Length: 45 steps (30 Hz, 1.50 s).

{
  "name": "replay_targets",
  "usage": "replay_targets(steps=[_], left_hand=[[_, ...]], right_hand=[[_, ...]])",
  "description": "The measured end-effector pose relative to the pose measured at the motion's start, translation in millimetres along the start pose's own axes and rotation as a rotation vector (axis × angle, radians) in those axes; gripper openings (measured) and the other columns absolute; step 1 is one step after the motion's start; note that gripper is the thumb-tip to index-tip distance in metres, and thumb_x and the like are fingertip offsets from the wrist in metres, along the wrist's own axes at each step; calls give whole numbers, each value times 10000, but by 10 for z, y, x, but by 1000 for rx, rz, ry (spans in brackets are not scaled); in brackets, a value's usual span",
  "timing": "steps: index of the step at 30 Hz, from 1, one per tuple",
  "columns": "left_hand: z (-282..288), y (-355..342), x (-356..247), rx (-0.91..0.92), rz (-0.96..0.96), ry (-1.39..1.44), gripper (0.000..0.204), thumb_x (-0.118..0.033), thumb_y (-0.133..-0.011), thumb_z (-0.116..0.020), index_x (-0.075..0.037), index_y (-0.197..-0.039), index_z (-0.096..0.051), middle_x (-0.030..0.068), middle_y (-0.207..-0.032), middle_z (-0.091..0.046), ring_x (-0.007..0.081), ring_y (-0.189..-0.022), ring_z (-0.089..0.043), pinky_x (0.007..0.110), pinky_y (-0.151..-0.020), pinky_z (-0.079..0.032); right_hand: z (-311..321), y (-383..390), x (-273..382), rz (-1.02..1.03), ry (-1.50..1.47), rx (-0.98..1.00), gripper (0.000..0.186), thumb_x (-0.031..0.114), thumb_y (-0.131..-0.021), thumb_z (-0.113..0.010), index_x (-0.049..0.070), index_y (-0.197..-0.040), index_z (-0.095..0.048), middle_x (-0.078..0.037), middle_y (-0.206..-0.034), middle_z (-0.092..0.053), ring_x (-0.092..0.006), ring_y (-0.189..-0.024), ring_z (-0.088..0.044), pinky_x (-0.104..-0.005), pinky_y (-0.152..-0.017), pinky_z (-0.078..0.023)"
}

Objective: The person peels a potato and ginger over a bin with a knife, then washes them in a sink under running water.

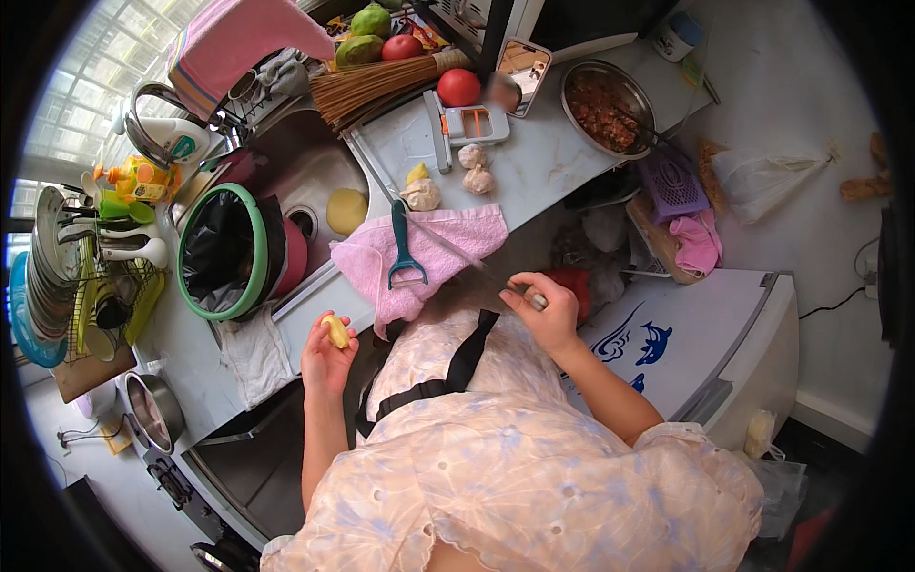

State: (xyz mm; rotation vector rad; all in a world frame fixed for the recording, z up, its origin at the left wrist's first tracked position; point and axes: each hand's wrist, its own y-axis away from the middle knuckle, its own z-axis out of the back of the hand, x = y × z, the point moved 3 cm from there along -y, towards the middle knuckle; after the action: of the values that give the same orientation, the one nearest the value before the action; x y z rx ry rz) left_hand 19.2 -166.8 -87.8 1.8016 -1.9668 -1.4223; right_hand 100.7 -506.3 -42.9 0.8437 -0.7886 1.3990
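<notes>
My left hand (329,357) is closed around a small pale-yellow peeled piece (335,331) that looks like ginger, held above the counter's front edge. In my right hand (543,307) is a knife (538,301); its grey handle end shows, and the thin, blurred blade points up and left over a pink towel (467,232). A dark green peeler (402,243) lies on that towel, below the blade's tip. Just beyond the towel are several garlic bulbs (477,179) and another small yellow piece (417,173). At the sink's near right corner rests a round peeled potato (346,210).
A green-rimmed bin with a black bag (264,238) stands by the sink (315,157). A white-and-orange slicer (472,124), tomato (458,88), propped phone (523,71) and bowl of chopped red food (610,107) occupy the back. A dish rack (100,276) is left; a white appliance (696,324) right.
</notes>
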Motion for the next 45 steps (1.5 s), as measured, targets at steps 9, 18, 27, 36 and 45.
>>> replay_targets(steps=[9, 18, 27, 36, 45], left_hand=[[-165, 83, -27, -26, -72, -112, 271, -114, -883, -525, -90, -1147, -464, 121, -963, -557, 233, -802, -562, 352, -697, -501], [-869, -553, -494, 73, -386, -750, 151, -111, -795, -666, -41, -913, -603, 7, -697, -565, 91, -556, -521, 239, -535, -479], [-2123, -2038, -277, 338, -663, -1718, 290, -212, -638, -755, -50, -868, -686, 96, -791, -660, 193, -723, -626, 304, -676, -493], [-2366, -2238, -33, 503, -529, -2011, 302, -306, -583, -710, -91, -795, -701, 139, -799, -673, 289, -758, -642, 369, -697, -509], [-2058, -2059, -388, 430, -213, -1108, 227, -136, -773, -641, -34, -970, -590, 71, -872, -631, 133, -771, -614, 271, -507, -516]], right_hand=[[-92, 174, 54, 160, 17, -32, 283, 111, -684, -756, 94, -921, -601, -46, -531, -518, -186, -459, -521, -287, -444, -388], [78, 262, 77, 208, 86, -29, 232, 105, -684, -735, 105, -876, -606, -40, -551, -541, -195, -478, -547, -293, -447, -400], [231, 490, 36, 123, 140, -93, 220, 95, -683, -734, 97, -866, -613, -55, -573, -556, -218, -503, -560, -302, -474, -421], [313, 515, 46, 66, 211, -202, 233, 53, -666, -734, 98, -859, -611, -54, -539, -517, -211, -462, -518, -294, -452, -397], [166, 252, 125, 112, 294, -146, 320, 99, -644, -741, 100, -926, -588, -76, -733, -614, -250, -654, -602, -326, -573, -458]])
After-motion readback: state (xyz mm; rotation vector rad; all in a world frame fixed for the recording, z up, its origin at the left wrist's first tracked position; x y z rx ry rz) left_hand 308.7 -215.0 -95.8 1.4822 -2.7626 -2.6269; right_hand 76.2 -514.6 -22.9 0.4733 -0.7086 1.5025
